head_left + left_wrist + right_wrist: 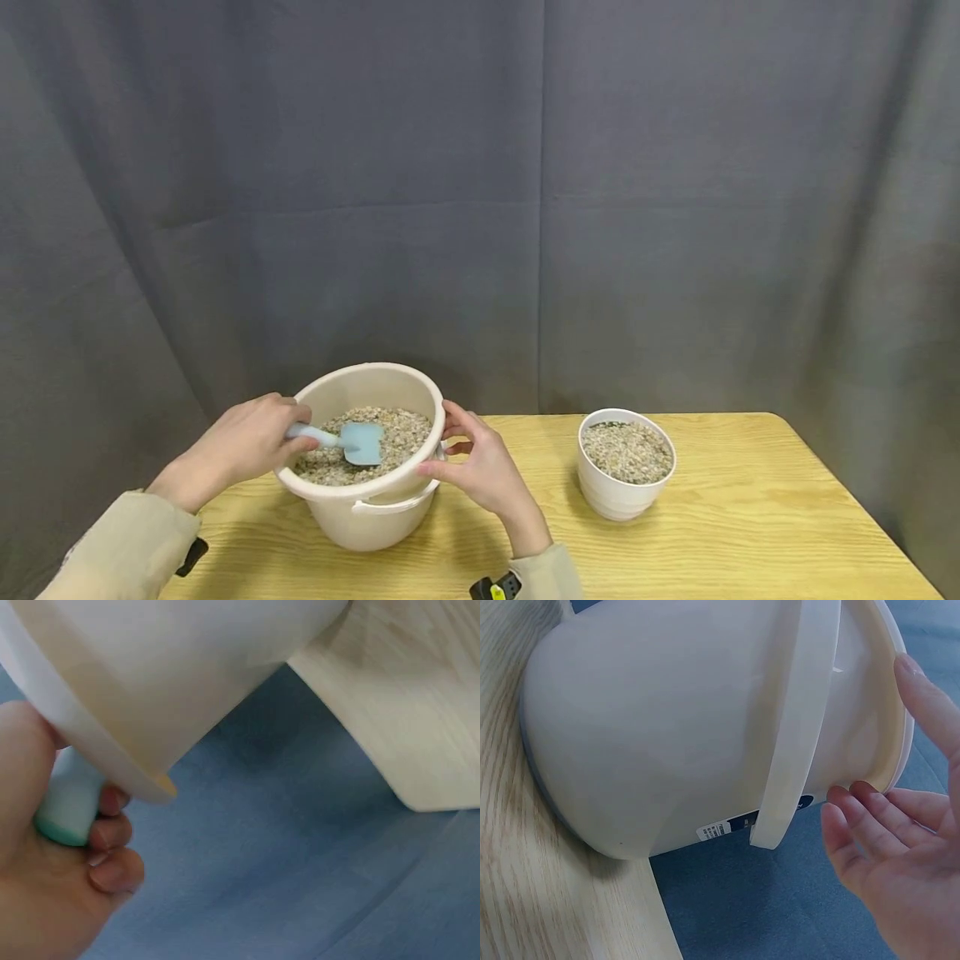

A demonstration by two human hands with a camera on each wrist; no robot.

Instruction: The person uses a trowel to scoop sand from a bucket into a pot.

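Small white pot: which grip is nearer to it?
Right. The right grip is at the bucket, on the side facing the pot; the left grip holds the scoop at the bucket's opposite side, farther away.

The person's left hand (pixel 243 433) grips a pale blue scoop (pixel 362 443), its blade lying over gravel-like grains (pixel 407 432) inside a cream bucket (pixel 363 529); the right hand (pixel 480 462) holds the bucket's rim; well off to the right, I see a smaller white pot (pixel 615 500) of similar grains on the wooden table (pixel 750 500); a grey curtain (pixel 525 208) hangs behind.
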